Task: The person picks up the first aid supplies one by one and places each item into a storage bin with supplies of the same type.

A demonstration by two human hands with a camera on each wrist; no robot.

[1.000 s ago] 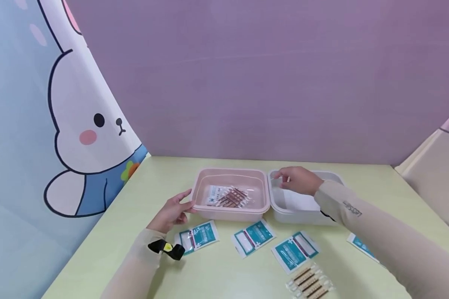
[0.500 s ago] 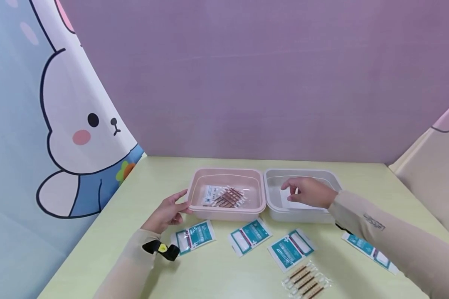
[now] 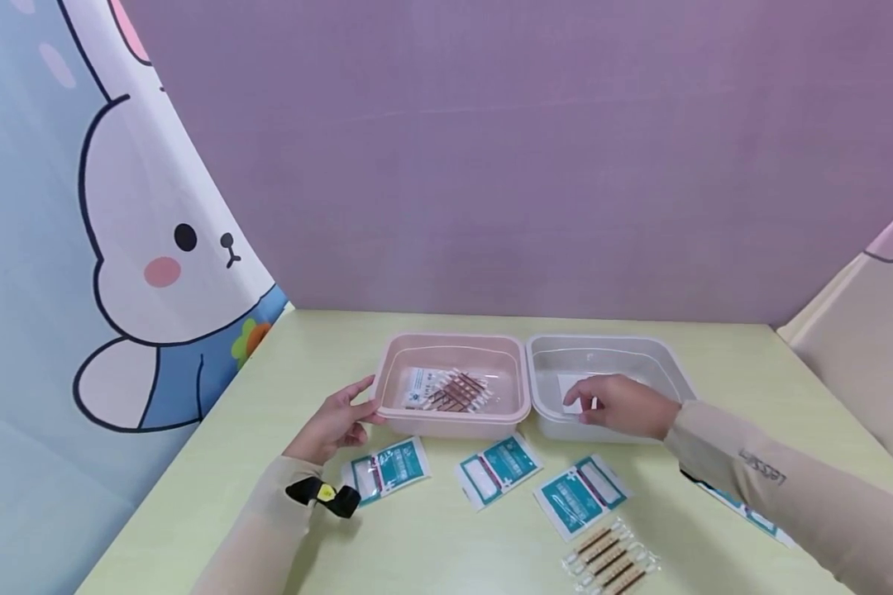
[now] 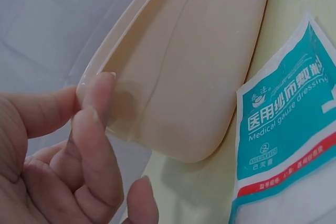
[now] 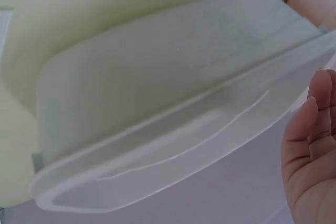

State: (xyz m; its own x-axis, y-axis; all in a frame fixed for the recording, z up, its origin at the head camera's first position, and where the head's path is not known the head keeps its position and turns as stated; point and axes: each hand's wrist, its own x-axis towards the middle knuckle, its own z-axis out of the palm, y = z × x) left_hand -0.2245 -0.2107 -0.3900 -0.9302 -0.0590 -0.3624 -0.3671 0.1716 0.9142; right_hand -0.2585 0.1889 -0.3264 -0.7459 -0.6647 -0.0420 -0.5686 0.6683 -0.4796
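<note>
My left hand (image 3: pixel 332 426) pinches the front left corner of the pink plastic basin (image 3: pixel 450 426), thumb and finger on its rim (image 4: pixel 86 85). A bagged bundle of brown-stemmed swabs (image 3: pixel 457 392) lies inside it. My right hand (image 3: pixel 628 403) hangs over the front of the pale grey basin (image 3: pixel 603 339), fingers loosely bent, nothing seen in them. Partly hidden behind that hand, a flat white packet (image 3: pixel 568 384) lies in the grey basin. In the right wrist view the fingers (image 5: pixel 302 121) are beside the basin's rim.
Teal-and-white gauze dressing packets lie in front: one at left (image 3: pixel 387 469), one mid-table (image 3: pixel 499 469), one further right (image 3: pixel 582 496), another partly under the right forearm (image 3: pixel 752 514). A bagged row of swabs (image 3: pixel 612 560) lies nearest me. A purple backdrop (image 3: pixel 521 165) stands behind.
My right hand has moved from the grey basin's left rim rightward and down toward its front. The left hand stays on the pink basin. The head view has shifted slightly.
</note>
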